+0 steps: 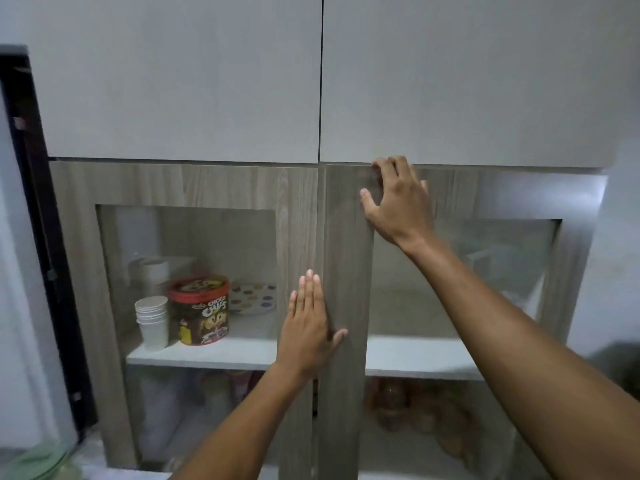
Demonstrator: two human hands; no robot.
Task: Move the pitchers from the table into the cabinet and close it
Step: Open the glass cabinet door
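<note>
Head | right door upright, long axis vertical | left hand flat at its edge | right hand grips top

Both my forearms, in front of the cupboard door, are bare as far as they show; my left hand and right hand have short, trimmed nails

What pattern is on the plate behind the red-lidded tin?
The plate has coloured polka dots on white; head view shows it best.
</note>
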